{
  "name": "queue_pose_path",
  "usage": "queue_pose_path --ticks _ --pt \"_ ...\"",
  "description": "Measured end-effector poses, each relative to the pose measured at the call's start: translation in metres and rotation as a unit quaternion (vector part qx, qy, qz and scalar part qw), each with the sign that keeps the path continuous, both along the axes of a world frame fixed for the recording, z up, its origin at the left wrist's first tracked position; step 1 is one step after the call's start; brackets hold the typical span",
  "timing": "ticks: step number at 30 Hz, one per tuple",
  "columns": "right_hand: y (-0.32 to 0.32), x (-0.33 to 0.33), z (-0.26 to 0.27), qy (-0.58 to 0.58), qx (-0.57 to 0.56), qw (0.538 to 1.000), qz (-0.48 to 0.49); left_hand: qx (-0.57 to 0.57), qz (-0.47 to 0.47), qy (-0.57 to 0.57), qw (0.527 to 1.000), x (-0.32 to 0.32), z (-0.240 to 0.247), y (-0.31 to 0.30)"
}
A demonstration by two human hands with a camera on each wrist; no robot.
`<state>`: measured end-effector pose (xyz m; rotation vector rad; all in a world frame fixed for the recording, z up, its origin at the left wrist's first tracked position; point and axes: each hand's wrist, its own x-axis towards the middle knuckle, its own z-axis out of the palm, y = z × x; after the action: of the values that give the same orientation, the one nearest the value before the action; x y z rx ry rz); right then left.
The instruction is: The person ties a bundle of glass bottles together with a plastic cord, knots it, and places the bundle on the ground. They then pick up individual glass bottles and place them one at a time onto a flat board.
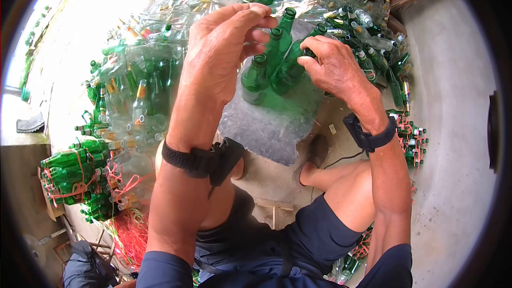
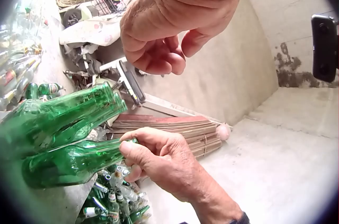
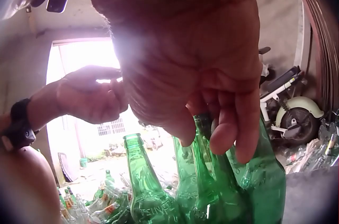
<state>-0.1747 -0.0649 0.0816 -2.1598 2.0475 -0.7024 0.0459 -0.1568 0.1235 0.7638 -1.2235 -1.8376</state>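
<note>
Several green glass bottles (image 1: 255, 79) stand close together on a grey slab (image 1: 261, 133) in the head view. My right hand (image 1: 341, 69) pinches the neck of one green bottle between thumb and fingers; in the left wrist view this bottle (image 2: 63, 167) lies nearest the hand (image 2: 172, 166). The right wrist view has the fingers round its top (image 3: 204, 123), beside other bottles (image 3: 144, 181). My left hand (image 1: 226, 37) is raised just left of the bottle tops, fingers loosely curled, with nothing visible in it (image 2: 169, 28).
Piles of clear and green bottles (image 1: 154, 74) lie at the left, with more (image 1: 368, 37) at the upper right. Tied bundles of green bottles (image 1: 69, 173) sit at the lower left, near red string (image 1: 128, 237). A pale wall (image 1: 448, 101) runs along the right.
</note>
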Motion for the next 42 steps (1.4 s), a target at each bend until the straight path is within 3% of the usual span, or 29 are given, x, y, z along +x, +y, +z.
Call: queue_pose_path --ticks 24,33,36,38,42 --pt "-0.003 -0.005 -0.005 0.027 0.027 0.999 0.008 0.009 0.002 -0.014 1.000 0.001 0.001 0.001" --pt "0.002 -0.013 -0.015 -0.035 -0.026 0.998 0.039 0.016 -0.002 -0.009 1.000 0.001 0.000 0.000" --pt "0.007 -0.014 0.007 -0.067 -0.009 0.997 0.021 0.013 0.001 -0.012 1.000 0.003 0.000 0.000" --pt "0.012 -0.021 0.023 -0.134 0.069 0.986 -0.077 0.019 0.010 -0.005 1.000 0.002 0.002 0.002" --pt "0.021 -0.074 0.006 -0.084 0.052 0.988 -0.119 0.022 0.014 -0.002 1.000 0.003 0.002 0.001"
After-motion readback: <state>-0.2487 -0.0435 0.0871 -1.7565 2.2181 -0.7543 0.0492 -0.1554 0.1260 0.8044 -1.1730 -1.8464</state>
